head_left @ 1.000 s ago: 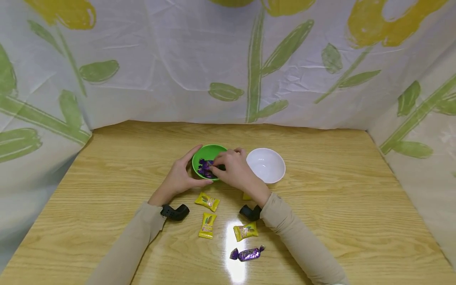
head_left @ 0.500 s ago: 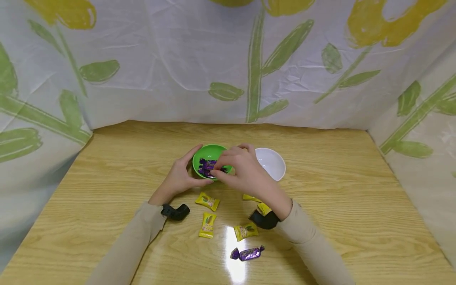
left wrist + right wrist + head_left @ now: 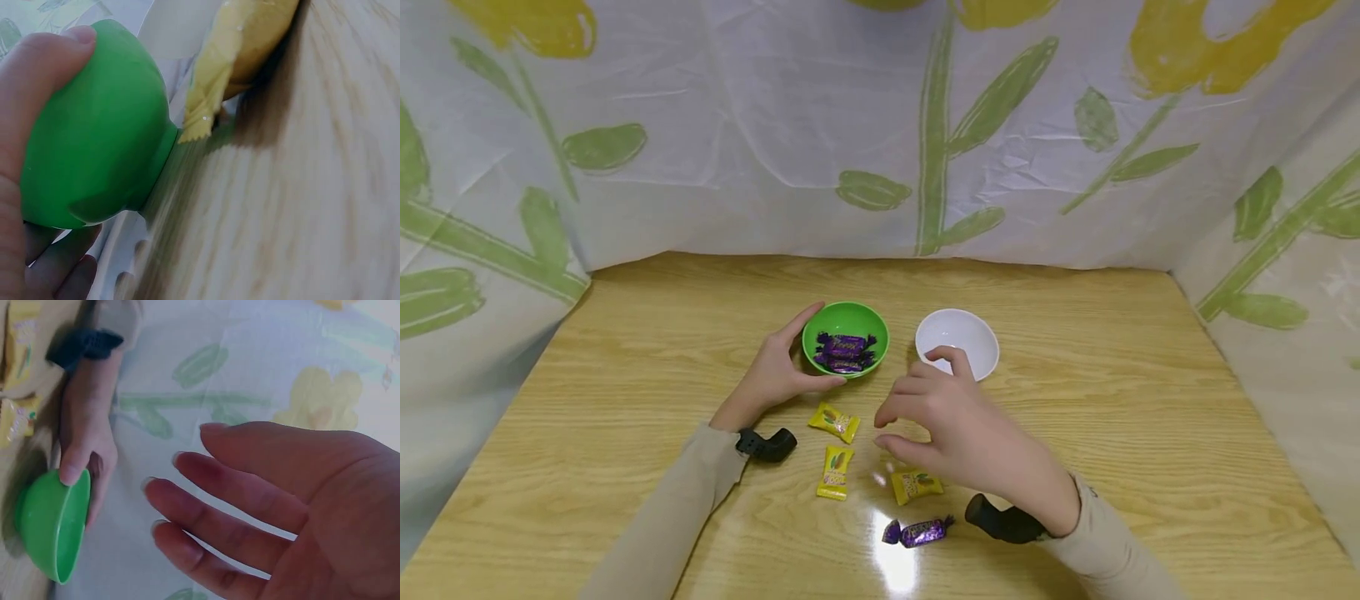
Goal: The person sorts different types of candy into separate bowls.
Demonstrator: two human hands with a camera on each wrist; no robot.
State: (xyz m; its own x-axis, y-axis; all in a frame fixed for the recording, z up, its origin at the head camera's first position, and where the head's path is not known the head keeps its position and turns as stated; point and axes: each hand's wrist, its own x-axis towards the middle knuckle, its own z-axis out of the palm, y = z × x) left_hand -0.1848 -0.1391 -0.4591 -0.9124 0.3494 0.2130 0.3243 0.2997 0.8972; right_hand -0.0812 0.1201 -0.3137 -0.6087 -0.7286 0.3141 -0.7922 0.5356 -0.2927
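Note:
My left hand (image 3: pixel 769 372) holds the green bowl (image 3: pixel 850 315) from its left side, the thumb at the near rim and the fingers round the far side. Several purple-wrapped candies (image 3: pixel 845 353) lie inside that bowl. In the left wrist view the thumb presses the rim of the green bowl (image 3: pixel 103 125). My right hand (image 3: pixel 951 425) hovers over the table, thumb and fingers apart, in front of the white bowl (image 3: pixel 956 323). The right wrist view shows nothing between the loosely bent fingers (image 3: pixel 206 515). Below it lies a yellow-wrapped candy (image 3: pixel 916 486), partly covered by the hand.
Two more yellow candies, one upper (image 3: pixel 835 422) and one lower (image 3: pixel 835 473), lie in front of the green bowl. A single purple candy (image 3: pixel 922 532) rests nearer the front. A painted white cloth (image 3: pixel 760 167) stands behind the wooden table (image 3: pixel 1120 367).
My right hand has pulled back from the green bowl, toward the front and right, and its fingers have spread. The purple candies stay in the bowl. My left hand keeps its place.

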